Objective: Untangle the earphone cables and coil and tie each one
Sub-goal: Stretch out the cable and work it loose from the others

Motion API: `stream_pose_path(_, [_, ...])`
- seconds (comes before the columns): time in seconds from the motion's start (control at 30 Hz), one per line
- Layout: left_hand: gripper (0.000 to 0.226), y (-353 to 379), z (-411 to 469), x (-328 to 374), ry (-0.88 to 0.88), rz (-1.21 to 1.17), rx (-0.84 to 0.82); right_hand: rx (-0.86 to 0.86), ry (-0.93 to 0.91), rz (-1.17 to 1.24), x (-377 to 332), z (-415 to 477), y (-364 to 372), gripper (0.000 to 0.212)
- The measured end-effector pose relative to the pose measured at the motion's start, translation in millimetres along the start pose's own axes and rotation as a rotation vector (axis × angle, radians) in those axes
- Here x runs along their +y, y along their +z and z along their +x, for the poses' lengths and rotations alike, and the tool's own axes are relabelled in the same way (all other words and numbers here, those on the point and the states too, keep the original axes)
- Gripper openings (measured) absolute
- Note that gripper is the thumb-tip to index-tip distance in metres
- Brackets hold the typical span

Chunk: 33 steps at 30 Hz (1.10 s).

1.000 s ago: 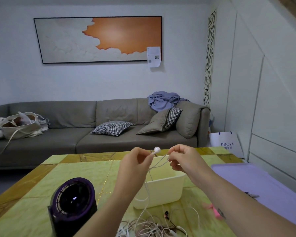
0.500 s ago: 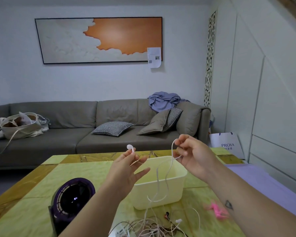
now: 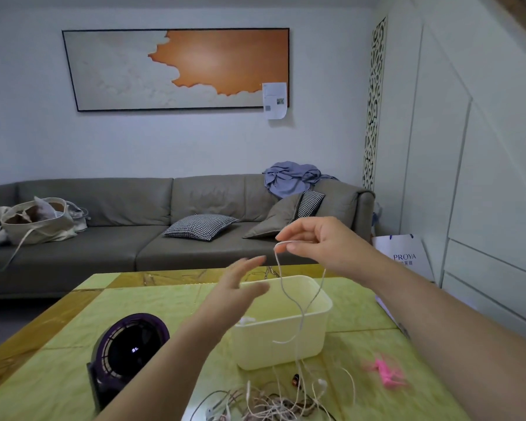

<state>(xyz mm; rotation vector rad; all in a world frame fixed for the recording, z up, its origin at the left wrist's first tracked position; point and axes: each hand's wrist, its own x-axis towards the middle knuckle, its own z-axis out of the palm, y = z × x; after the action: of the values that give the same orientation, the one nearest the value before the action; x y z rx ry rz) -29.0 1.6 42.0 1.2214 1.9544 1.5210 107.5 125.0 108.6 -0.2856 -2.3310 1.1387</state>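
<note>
Cable, thin and white, loops limply from right hand.

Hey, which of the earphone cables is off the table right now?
The white cable, pinched in the right hand and hanging in front of the cream bin. The others lie in a tangled heap at the table's near edge.

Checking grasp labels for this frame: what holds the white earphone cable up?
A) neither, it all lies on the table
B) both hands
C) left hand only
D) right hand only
D: the right hand pinches the white cable at its top bend, and the left hand is open with straight fingers, holding nothing.
</note>
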Motion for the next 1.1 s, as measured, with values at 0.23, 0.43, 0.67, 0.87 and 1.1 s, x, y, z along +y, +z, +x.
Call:
stream_pose_path(0.23, [0.011, 5.9, 2.5, 8.8, 0.062, -0.364, -0.034, 0.341, -0.002, -0.222, 20.7, 9.9, -5.1, 0.017])
stream_pose_path(0.43, [0.014, -34.3, 14.0, -30.0, -0.055, -0.282, 0.439, 0.516, 0.317, -0.227, 88.1, 0.5, -16.8, 0.014])
stream_pose_path(0.67, [0.05, -55.7, 12.3, -38.4, -0.374, -0.7, 0.291, 0.355, 0.713, -0.069, 110.6, -10.1, -6.0, 0.052])
stream_pose_path(0.87, [0.052, -50.1, 14.0, -34.4, -0.341, -0.268, 0.254, 0.21, 0.761, 0.453, 85.9, -7.3, -2.5, 0.069])
stream_pose_path(1.1, [0.025, -10.6, 5.0, -6.4, 0.008, 0.128, -0.118, 0.043, 0.363, 0.402, 29.0, 15.2, 13.9, 0.041])
